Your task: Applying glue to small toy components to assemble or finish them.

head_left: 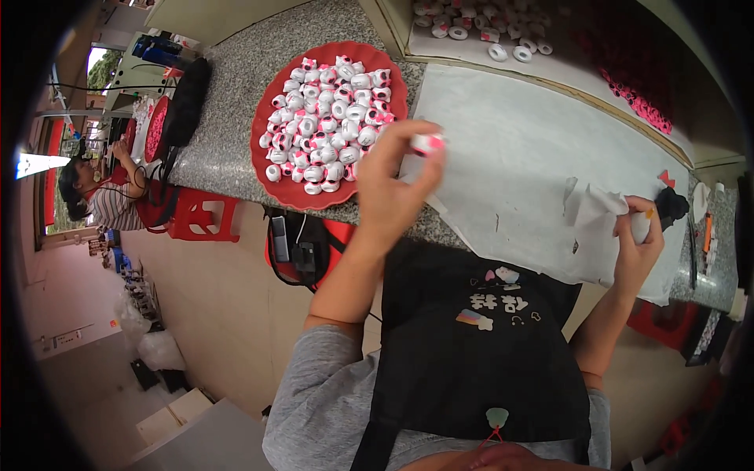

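Left arm: your forearm rises from the lower edge, the elbow bent, the wrist lifted above the bench (236, 141) edge beside the red tray (271, 184).
Left hand (390, 192): you see its back; the fingers (404, 137) curl upward and pinch a small white-and-pink bead (430, 144) at their tips, held in the air just right of the tray.
Right arm: your forearm climbs steeply from the lower right, the elbow tucked near your apron (471, 345).
Right hand (638, 243): it sits at the near edge of the bench, the fingers closed around a small white piece (641, 226) and touching the crumpled white paper scrap (601, 206).
Tray: it lies on the speckled bench, heaped with white-and-pink beads (326, 122).
White sheet (510, 149): it is spread flat on the bench between your two hands, and its near edge hangs over.
Black object (672, 206): it lies just beyond your right hand, and what it is you cannot tell.
Far left: another person (106, 196) sits at the same bench, well apart from you.
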The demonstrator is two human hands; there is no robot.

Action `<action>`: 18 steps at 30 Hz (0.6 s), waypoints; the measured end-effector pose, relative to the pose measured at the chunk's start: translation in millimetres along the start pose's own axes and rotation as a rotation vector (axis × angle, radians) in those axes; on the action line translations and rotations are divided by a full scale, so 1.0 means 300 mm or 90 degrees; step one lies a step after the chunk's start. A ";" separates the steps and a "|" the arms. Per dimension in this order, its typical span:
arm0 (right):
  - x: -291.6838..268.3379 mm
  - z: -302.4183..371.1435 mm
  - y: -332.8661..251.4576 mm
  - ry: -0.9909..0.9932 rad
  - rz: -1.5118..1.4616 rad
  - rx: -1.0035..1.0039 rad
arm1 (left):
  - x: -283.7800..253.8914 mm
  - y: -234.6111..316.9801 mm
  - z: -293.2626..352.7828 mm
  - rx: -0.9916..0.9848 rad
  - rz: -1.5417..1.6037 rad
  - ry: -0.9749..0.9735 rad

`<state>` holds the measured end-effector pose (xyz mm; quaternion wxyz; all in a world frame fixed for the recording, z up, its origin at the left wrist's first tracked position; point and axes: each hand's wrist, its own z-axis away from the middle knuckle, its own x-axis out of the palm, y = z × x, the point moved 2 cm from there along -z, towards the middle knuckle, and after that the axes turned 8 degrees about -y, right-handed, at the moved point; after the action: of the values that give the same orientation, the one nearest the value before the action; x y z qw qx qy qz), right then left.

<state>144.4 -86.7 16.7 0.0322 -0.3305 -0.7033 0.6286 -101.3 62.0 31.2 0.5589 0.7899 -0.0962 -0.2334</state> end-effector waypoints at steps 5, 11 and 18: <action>-0.055 -0.017 0.034 0.123 0.184 0.001 | -0.155 0.007 -0.115 0.141 -0.548 0.088; 0.036 -0.001 -0.012 0.083 -0.027 -0.040 | 0.164 0.024 -0.327 0.214 -0.417 -0.070; 0.087 0.070 0.003 -0.058 -0.171 -0.065 | 0.246 -0.151 -0.432 0.114 -0.509 -0.093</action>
<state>114.6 -91.7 1.9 0.0672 -0.2056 -0.7729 0.5966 19.7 156.3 4.2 0.3447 0.7918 0.1588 -0.4785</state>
